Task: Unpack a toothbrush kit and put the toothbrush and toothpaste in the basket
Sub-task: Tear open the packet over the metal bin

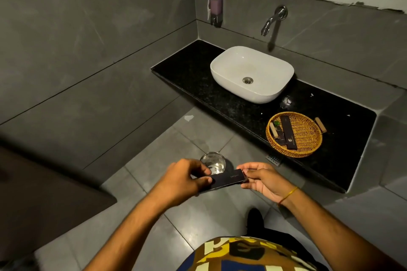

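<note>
Head view: kit box (228,180) spans left hand (182,180), right hand (262,179) grip.

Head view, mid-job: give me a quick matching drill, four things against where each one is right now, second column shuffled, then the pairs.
Things:
1. dark kit box
2. wicker basket
3. white basin
4. faucet

Places:
A. mounted on the wall above the counter
B. standing on the counter, left of the basket
C. held between the left hand and right hand
D. on the black counter, toward its right end

Pairs: 1-C, 2-D, 3-B, 4-A
</note>
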### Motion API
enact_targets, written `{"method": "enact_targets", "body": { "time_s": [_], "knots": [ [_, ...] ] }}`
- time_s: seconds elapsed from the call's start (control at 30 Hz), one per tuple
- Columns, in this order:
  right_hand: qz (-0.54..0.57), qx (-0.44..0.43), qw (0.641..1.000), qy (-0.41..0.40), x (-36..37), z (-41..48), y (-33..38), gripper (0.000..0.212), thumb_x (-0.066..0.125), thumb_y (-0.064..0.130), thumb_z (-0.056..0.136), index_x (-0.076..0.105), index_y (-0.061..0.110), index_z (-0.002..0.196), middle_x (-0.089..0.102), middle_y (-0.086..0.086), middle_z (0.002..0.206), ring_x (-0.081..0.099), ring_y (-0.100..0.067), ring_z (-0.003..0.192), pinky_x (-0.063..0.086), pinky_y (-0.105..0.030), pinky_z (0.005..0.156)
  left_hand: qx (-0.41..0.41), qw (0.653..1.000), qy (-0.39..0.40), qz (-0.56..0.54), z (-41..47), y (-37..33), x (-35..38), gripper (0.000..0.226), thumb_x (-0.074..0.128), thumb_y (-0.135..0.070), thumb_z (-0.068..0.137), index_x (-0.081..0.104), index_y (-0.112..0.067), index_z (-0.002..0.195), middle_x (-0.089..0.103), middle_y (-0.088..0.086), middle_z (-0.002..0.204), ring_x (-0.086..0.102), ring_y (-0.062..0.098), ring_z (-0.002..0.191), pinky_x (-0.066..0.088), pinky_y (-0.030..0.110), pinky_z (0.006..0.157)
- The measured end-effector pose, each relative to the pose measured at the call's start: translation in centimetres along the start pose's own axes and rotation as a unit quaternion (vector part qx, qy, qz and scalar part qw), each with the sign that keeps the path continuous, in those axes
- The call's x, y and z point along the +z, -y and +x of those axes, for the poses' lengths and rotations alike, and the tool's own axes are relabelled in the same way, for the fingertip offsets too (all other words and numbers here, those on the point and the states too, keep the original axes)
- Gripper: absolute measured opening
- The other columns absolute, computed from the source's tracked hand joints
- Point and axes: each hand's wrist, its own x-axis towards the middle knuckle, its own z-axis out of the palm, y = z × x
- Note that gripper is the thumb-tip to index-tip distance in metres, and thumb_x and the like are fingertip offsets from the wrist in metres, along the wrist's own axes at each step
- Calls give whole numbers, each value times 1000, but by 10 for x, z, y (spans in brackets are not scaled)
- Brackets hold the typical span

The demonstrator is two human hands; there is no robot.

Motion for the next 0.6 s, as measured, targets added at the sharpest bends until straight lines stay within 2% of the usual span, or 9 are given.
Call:
{"method": "enact_targets", "body": {
  "time_s": [0.03, 0.1, 0.13, 0.23, 0.3, 0.4, 0.5, 0.6],
  "knots": [
    [20, 11, 1000, 0, 2, 1, -3, 27, 46, -11, 97, 68, -5, 112, 73, -23, 100, 76, -25, 79, 63, -32, 61, 10, 999, 1, 38, 5, -7, -6, 13, 72, -33, 94, 75, -26, 105, 77, -7, 104, 71, 6, 69, 51, 12, 51],
    [62, 32, 998, 5, 7, 3, -8, 31, 42, -9, 100, 66, -3, 118, 75, -19, 99, 78, -25, 81, 64, -35, 64, 35, 992, 6, 117, 15, -23, -15, 14, 74, -34, 92, 76, -27, 105, 78, -5, 106, 71, 8, 75, 61, 23, 67],
    [87, 43, 995, 9, 10, 3, -10, 32, 40, -7, 101, 65, -1, 120, 76, -17, 99, 78, -25, 81, 64, -37, 65, 44, 988, 12, 149, 20, -32, -17, 16, 74, -33, 92, 77, -27, 106, 78, -4, 107, 69, 8, 76, 61, 27, 72],
    [161, 72, 984, 18, 20, 3, -14, 31, 37, 4, 104, 65, 3, 116, 79, -17, 93, 79, -27, 78, 63, -39, 62, 66, 973, 45, 216, 31, -58, -20, 20, 74, -32, 91, 77, -25, 110, 73, -2, 105, 67, 12, 85, 57, 27, 73],
    [195, 83, 977, 19, 25, 4, -17, 32, 37, 8, 104, 65, 5, 119, 78, -20, 100, 79, -31, 81, 63, -39, 61, 82, 962, 53, 257, 35, -73, -21, 21, 74, -31, 92, 77, -24, 111, 70, -2, 103, 69, 16, 93, 56, 27, 73],
    [222, 89, 971, 23, 26, 1, -19, 34, 40, 10, 103, 62, 4, 128, 73, -25, 113, 77, -36, 86, 64, -39, 62, 90, 953, 46, 287, 37, -85, -22, 21, 74, -31, 93, 77, -23, 112, 71, 0, 106, 70, 16, 92, 55, 25, 69],
    [240, 89, 966, 38, 22, -6, -20, 31, 45, 10, 101, 62, 3, 126, 75, -26, 106, 77, -36, 84, 64, -38, 62, 99, 948, 49, 298, 32, -92, -24, 22, 73, -32, 93, 76, -24, 113, 72, 0, 109, 70, 14, 95, 60, 27, 78],
    [238, 97, 965, 44, 20, -10, -24, 38, 56, 14, 90, 62, 1, 125, 76, -25, 100, 77, -34, 85, 64, -40, 69, 103, 949, 46, 295, 25, -94, -25, 21, 74, -33, 93, 76, -26, 113, 73, -2, 109, 71, 14, 95, 64, 33, 84]
  ]
}}
